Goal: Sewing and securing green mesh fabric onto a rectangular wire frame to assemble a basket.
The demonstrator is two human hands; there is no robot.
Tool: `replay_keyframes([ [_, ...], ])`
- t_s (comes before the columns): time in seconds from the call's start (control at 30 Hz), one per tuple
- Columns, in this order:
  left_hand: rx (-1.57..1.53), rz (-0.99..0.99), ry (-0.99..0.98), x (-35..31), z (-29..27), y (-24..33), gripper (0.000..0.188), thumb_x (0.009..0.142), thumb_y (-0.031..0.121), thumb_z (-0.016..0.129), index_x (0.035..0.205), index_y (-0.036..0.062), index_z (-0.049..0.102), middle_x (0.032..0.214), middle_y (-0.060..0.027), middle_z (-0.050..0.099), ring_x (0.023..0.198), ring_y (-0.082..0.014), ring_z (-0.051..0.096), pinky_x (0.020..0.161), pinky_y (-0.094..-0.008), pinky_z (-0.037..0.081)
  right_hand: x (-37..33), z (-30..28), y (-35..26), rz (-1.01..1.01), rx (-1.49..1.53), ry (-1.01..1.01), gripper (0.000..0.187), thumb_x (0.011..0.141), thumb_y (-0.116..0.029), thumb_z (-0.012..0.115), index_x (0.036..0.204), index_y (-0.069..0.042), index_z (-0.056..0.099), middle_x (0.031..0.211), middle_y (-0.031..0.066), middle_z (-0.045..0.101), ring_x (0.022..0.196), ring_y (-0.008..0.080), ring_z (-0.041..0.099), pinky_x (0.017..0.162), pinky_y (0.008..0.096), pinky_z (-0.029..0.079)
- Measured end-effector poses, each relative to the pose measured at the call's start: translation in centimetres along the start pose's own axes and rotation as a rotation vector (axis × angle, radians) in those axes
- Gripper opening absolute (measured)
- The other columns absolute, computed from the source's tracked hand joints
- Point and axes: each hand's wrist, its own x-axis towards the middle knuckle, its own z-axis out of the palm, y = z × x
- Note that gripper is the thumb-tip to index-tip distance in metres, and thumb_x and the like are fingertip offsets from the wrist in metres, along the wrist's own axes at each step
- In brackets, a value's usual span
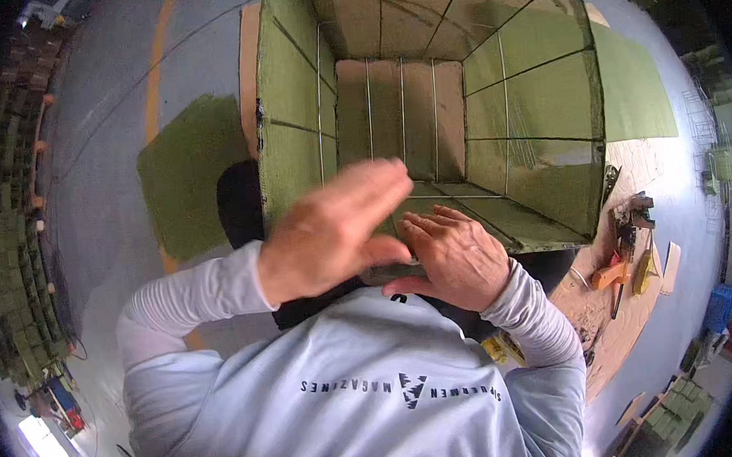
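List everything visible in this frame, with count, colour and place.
Wire-frame box: one, open-topped, green-lined walls, tan floor, centre, near rim under both hands.
Green mat sheets: two, one on the floor left of the box, one at right.
Wooden board: one, tan, on the floor at right.
Hand tools: several, orange, yellow and dark, on the board.
Stacked green items: many, along the left edge.
Blue crate: one, far right.
Left hand: open, raised above the near rim, blurred.
Right hand: flat, fingers on the near rim.
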Motion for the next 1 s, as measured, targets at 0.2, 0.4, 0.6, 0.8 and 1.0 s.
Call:
replay_keyframes([
  [0.2,0.129,-0.716,0.438,0.0,-8.2,-7.4,0.036,0.092,0.032,0.058,0.099,-0.0026,0.059,0.05,-0.0084,0.044,0.046,-0.019,0.047,0.048,-0.0341,0.037,0.3,-0.2,-0.3,0.077,-0.027,-0.003,0.084,0.077,-0.068,0.054,0.108,0.01,0.057,0.103,0.022,0.064,0.099,0.0347,0.063,0.097,0.0413,0.044],
  [0.4,0.246,-0.639,0.197,0.8,-7.1,-11.0,0.037,0.09,0.03,0.059,0.077,-0.0041,0.057,0.051,-0.0145,0.046,0.047,-0.0232,0.049,0.047,-0.0374,0.036,1.0,-0.2,0.7,0.056,-0.07,0.058,0.079,0.078,-0.065,0.055,0.105,0.009,0.058,0.1,0.0213,0.065,0.093,0.0333,0.065,0.096,0.0454,0.044],
  [0.6,0.606,-0.575,0.21,3.4,-6.7,-10.1,0.032,0.083,0.024,0.064,0.068,-0.0035,0.056,0.062,-0.0246,0.055,0.06,-0.0415,0.056,0.052,-0.0459,0.04,1.8,-0.7,1.3,0.091,-0.135,0.117,0.073,0.078,-0.059,0.059,0.106,0.008,0.057,0.099,0.0197,0.065,0.094,0.0314,0.065,0.1,0.0459,0.04],
  [0.8,0.533,-0.617,0.052,5.9,-8.0,-11.3,0.031,0.078,0.024,0.069,0.07,-0.0042,0.059,0.064,-0.0236,0.057,0.063,-0.0412,0.059,0.055,-0.0474,0.044,2.7,-1.0,3.1,0.045,-0.202,0.222,0.069,0.08,-0.058,0.057,0.108,0.005,0.055,0.093,0.0166,0.066,0.089,0.0287,0.065,0.095,0.0421,0.043],
  [1.0,0.579,-0.626,0.197,6.2,-7.6,-15.6,0.032,0.075,0.023,0.073,0.07,-0.0044,0.058,0.064,-0.0229,0.058,0.061,-0.0406,0.058,0.054,-0.0466,0.043,5.3,-1.9,4.8,0.04,-0.265,0.214,0.061,0.08,-0.061,0.055,0.088,0.0,0.054,0.071,0.0121,0.062,0.073,0.0299,0.064,0.081,0.0377,0.048],
])
